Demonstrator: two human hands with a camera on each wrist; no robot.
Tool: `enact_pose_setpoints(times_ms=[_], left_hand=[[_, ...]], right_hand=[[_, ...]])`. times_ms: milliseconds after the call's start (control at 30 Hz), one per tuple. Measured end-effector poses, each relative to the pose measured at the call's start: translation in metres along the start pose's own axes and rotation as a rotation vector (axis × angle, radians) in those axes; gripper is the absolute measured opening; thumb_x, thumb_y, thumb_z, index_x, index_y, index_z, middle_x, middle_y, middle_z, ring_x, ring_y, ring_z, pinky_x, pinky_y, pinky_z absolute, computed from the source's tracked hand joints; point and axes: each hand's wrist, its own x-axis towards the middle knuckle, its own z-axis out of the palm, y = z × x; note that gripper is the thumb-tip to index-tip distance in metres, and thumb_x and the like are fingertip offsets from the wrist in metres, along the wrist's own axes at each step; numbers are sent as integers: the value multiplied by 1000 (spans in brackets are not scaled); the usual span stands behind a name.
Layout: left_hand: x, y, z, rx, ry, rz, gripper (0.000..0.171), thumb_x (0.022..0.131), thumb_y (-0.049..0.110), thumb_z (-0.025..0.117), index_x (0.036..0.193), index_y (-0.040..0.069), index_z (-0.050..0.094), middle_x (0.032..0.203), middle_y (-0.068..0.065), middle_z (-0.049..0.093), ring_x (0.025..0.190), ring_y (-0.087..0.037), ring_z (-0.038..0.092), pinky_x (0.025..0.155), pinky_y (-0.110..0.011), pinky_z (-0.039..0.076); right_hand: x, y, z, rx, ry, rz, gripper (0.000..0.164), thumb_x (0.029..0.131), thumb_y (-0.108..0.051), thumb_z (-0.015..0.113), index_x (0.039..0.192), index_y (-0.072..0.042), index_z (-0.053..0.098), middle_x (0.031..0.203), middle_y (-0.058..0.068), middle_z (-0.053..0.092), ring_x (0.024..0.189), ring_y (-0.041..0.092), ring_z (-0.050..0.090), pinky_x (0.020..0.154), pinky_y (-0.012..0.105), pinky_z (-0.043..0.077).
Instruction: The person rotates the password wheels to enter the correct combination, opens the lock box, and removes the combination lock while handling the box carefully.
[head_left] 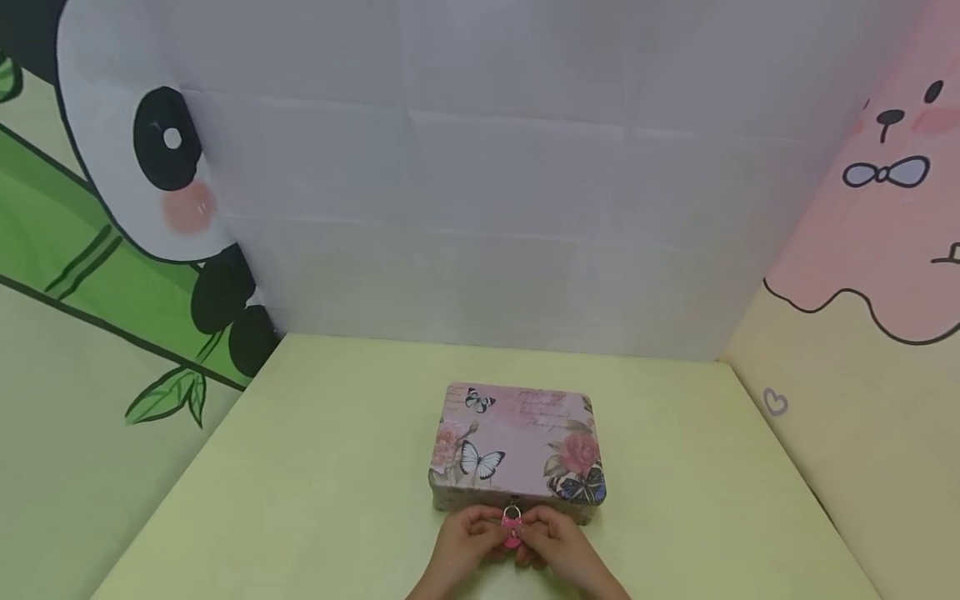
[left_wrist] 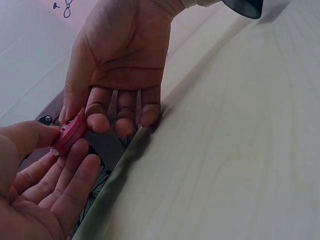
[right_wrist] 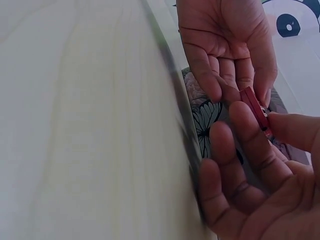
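A pink padlock [head_left: 512,533] with a silver shackle stands at the front of a pink tin box [head_left: 517,433] printed with butterflies and roses. The top of its shackle is right at the small clasp on the box's front. From the left side, my left hand [head_left: 467,537] pinches the lock between thumb and fingers. My right hand [head_left: 558,542] pinches its other side, thumb on the face. Seen close in the left wrist view, the red-looking lock body [left_wrist: 70,135] sits between both hands' fingertips. The box's lid is down.
The box rests on a pale yellow table [head_left: 337,467]. A grey-white wall [head_left: 480,208] rises behind it. On the left stands a panel with a panda and bamboo [head_left: 142,225], on the right one with a pink cartoon figure [head_left: 885,242].
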Motion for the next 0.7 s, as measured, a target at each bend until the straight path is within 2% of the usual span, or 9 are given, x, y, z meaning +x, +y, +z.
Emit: enact_pose_setpoints(times_ms=[133, 333, 467, 700], left_hand=[[1, 1, 0, -15, -15, 8, 27, 91, -3, 65, 109, -21, 58, 90, -26, 71, 70, -11, 69, 65, -28, 60], [0, 2, 2, -30, -13, 3, 28, 90, -4, 65, 110, -22, 56, 91, -27, 71, 69, -10, 69, 66, -29, 60], [1, 4, 2, -43, -17, -2, 28, 91, -4, 64, 112, -22, 56, 94, -28, 71, 69, -10, 69, 68, -29, 61], [2, 5, 0, -35, -6, -6, 28, 91, -5, 63, 112, -23, 55, 95, -30, 70, 71, -17, 71, 69, -32, 61]], right_hand=[[-1, -1, 0, -1, 11, -7, 21, 101, -9, 56, 105, 11, 58, 76, 11, 69, 65, 10, 61, 57, 20, 47], [-2, -2, 0, -22, 30, -15, 23, 101, -8, 54, 107, 14, 57, 75, 9, 68, 64, 8, 60, 55, 19, 45], [-1, -4, -1, -37, 44, -22, 24, 102, -8, 54, 108, 15, 57, 76, 13, 68, 63, 9, 59, 54, 19, 45], [1, -8, 1, -45, 42, -32, 24, 101, -6, 55, 109, 16, 56, 77, 16, 68, 64, 8, 60, 56, 19, 45]])
